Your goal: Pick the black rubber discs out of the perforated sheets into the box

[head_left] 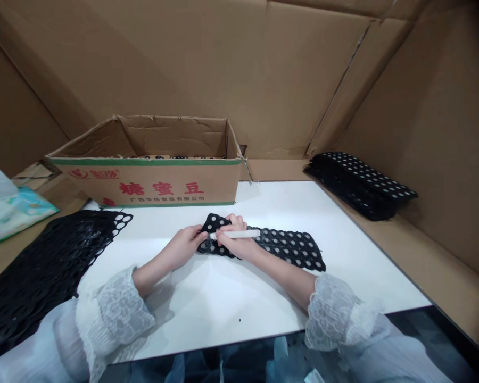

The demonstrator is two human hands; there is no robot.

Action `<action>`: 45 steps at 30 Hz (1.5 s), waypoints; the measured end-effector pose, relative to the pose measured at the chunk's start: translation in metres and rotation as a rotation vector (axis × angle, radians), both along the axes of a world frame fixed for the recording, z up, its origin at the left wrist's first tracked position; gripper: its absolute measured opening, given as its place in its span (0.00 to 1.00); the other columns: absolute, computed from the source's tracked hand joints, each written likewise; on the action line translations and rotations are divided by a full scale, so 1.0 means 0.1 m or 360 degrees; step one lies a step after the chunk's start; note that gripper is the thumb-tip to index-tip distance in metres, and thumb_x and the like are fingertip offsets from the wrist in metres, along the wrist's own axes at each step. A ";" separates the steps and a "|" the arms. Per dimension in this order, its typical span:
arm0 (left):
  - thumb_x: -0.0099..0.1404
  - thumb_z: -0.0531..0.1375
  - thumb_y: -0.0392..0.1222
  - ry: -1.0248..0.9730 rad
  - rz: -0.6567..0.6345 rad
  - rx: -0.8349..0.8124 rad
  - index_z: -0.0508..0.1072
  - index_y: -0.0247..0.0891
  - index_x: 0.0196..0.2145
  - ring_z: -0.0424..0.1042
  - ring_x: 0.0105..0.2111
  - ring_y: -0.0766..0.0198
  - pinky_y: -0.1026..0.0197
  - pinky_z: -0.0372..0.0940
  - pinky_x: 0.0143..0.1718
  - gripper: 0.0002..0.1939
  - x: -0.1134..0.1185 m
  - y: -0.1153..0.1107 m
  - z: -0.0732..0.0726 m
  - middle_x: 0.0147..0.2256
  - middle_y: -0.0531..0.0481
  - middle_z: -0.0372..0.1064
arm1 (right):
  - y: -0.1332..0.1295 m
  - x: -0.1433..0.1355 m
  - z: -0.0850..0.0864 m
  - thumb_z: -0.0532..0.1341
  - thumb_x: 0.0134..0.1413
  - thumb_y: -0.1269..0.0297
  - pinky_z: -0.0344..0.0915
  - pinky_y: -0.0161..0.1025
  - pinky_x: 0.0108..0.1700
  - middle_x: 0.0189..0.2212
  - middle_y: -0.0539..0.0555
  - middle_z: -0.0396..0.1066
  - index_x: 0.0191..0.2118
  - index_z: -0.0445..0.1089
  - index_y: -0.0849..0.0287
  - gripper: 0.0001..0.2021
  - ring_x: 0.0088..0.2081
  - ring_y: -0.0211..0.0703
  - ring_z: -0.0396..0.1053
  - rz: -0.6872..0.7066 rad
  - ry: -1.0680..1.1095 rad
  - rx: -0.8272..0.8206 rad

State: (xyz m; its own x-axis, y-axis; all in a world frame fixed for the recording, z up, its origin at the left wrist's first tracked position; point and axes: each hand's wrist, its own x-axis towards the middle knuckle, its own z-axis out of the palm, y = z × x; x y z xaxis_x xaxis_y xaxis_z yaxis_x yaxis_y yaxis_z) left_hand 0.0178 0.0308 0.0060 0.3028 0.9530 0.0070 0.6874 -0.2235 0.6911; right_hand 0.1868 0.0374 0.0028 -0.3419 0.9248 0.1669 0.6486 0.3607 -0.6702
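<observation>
A black strip of fabric with rows of round white-looking holes lies across the white table in front of me. My left hand pinches the strip near its left end, thumb and fingers closed on it. My right hand rests over the strip and grips a slim white pen-like tool, whose tip points left towards my left thumb. What kind of tool it is I cannot make out, as its tip is small and partly hidden. The left end of the strip is bent up slightly around my fingers.
An open cardboard box with red characters stands at the back left. Black holed material is heaped at the left, near a blue-green packet. More folded dotted black fabric lies at the back right. Cardboard walls enclose the table.
</observation>
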 end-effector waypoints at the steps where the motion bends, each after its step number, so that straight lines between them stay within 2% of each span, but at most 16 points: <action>1: 0.60 0.46 0.47 -0.0025 -0.0003 -0.0015 0.59 0.37 0.22 0.59 0.24 0.66 0.66 0.52 0.25 0.14 0.00 0.01 -0.01 0.21 0.54 0.60 | 0.00 0.00 0.01 0.51 0.51 0.62 0.48 0.42 0.46 0.36 0.51 0.56 0.19 0.67 0.58 0.15 0.44 0.42 0.51 0.0012 0.0010 -0.0021; 5: 0.60 0.45 0.47 -0.0019 0.0031 0.0028 0.60 0.37 0.23 0.59 0.24 0.65 0.66 0.52 0.25 0.14 0.01 -0.04 0.00 0.22 0.53 0.61 | 0.00 0.00 -0.02 0.50 0.52 0.61 0.47 0.42 0.46 0.36 0.51 0.56 0.19 0.67 0.58 0.16 0.44 0.42 0.51 0.0011 -0.0035 0.0017; 14: 0.61 0.43 0.43 0.0380 0.0201 0.0307 0.62 0.38 0.27 0.62 0.24 0.62 0.64 0.51 0.25 0.11 0.19 -0.23 0.08 0.24 0.50 0.65 | -0.03 -0.14 -0.15 0.49 0.52 0.60 0.49 0.43 0.41 0.35 0.56 0.55 0.29 0.66 0.57 0.11 0.40 0.46 0.50 -0.0050 -0.0495 0.0459; 17: 0.61 0.44 0.44 0.0240 0.0171 0.0263 0.61 0.38 0.26 0.62 0.24 0.63 0.64 0.52 0.26 0.12 0.14 -0.20 0.09 0.24 0.51 0.64 | 0.02 -0.14 -0.12 0.49 0.52 0.60 0.50 0.43 0.40 0.34 0.56 0.54 0.29 0.66 0.57 0.11 0.39 0.47 0.50 -0.0078 -0.0551 0.0459; 22: 0.60 0.46 0.47 -0.0115 -0.0010 0.0003 0.59 0.37 0.24 0.58 0.23 0.67 0.67 0.52 0.24 0.13 -0.02 -0.05 0.05 0.21 0.55 0.59 | 0.09 -0.07 -0.06 0.49 0.52 0.59 0.50 0.42 0.40 0.32 0.55 0.54 0.28 0.67 0.56 0.12 0.39 0.45 0.50 -0.0082 -0.0417 0.0359; 26: 0.59 0.46 0.46 -0.0045 -0.0010 0.0082 0.58 0.37 0.22 0.57 0.22 0.67 0.66 0.51 0.25 0.13 -0.03 0.01 0.02 0.20 0.55 0.58 | 0.09 -0.01 -0.07 0.53 0.49 0.59 0.51 0.42 0.43 0.33 0.54 0.56 0.23 0.66 0.58 0.11 0.41 0.44 0.51 -0.0107 -0.0243 0.0333; 30: 0.60 0.45 0.44 0.0032 0.0018 0.0212 0.59 0.38 0.24 0.59 0.23 0.66 0.65 0.51 0.26 0.12 0.01 -0.01 0.02 0.22 0.54 0.61 | 0.00 0.02 -0.05 0.55 0.46 0.61 0.50 0.42 0.47 0.41 0.55 0.55 0.25 0.65 0.59 0.07 0.46 0.45 0.50 -0.0036 -0.0179 0.0577; 33: 0.60 0.45 0.46 0.0022 -0.0004 0.0140 0.60 0.38 0.24 0.60 0.23 0.66 0.65 0.51 0.26 0.12 0.00 -0.01 0.04 0.22 0.54 0.61 | -0.06 0.02 -0.02 0.55 0.46 0.61 0.49 0.43 0.48 0.43 0.57 0.54 0.29 0.65 0.59 0.07 0.46 0.46 0.50 -0.0025 -0.0224 0.0690; 37: 0.54 0.52 0.47 0.0077 -0.0115 -0.0030 0.59 0.37 0.23 0.57 0.21 0.68 0.67 0.49 0.23 0.10 -0.03 -0.02 0.07 0.20 0.56 0.57 | -0.07 -0.02 -0.05 0.54 0.46 0.62 0.50 0.44 0.48 0.42 0.59 0.57 0.29 0.64 0.60 0.07 0.46 0.49 0.51 -0.0060 -0.0306 0.0746; 39: 0.53 0.52 0.45 0.0122 -0.0103 -0.0001 0.59 0.37 0.22 0.56 0.21 0.68 0.67 0.49 0.22 0.09 -0.03 -0.03 0.07 0.19 0.56 0.55 | -0.04 -0.03 -0.06 0.53 0.47 0.62 0.54 0.40 0.43 0.35 0.57 0.61 0.25 0.63 0.60 0.08 0.40 0.45 0.56 0.0018 -0.0237 0.0625; 42: 0.53 0.51 0.45 0.0188 -0.0020 0.0033 0.58 0.37 0.19 0.54 0.20 0.68 0.66 0.47 0.21 0.11 -0.04 -0.03 0.06 0.17 0.56 0.54 | -0.02 -0.02 -0.06 0.50 0.49 0.59 0.56 0.33 0.30 0.21 0.50 0.60 0.20 0.59 0.60 0.13 0.27 0.36 0.59 0.0092 0.0065 0.0155; 45: 0.53 0.52 0.48 0.0160 -0.0040 -0.0105 0.57 0.37 0.17 0.52 0.18 0.69 0.66 0.45 0.20 0.14 -0.09 0.01 0.06 0.16 0.57 0.52 | -0.02 -0.02 -0.05 0.51 0.48 0.57 0.54 0.31 0.26 0.18 0.48 0.60 0.19 0.60 0.60 0.14 0.23 0.33 0.58 0.0015 0.0290 -0.0185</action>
State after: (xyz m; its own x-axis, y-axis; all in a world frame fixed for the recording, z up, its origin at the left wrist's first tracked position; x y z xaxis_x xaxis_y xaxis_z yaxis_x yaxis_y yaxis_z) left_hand 0.0090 0.0314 0.0116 0.3228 0.9425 -0.0868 0.7485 -0.1981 0.6328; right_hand 0.1845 0.0357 -0.0019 -0.3245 0.9384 0.1188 0.5099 0.2793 -0.8136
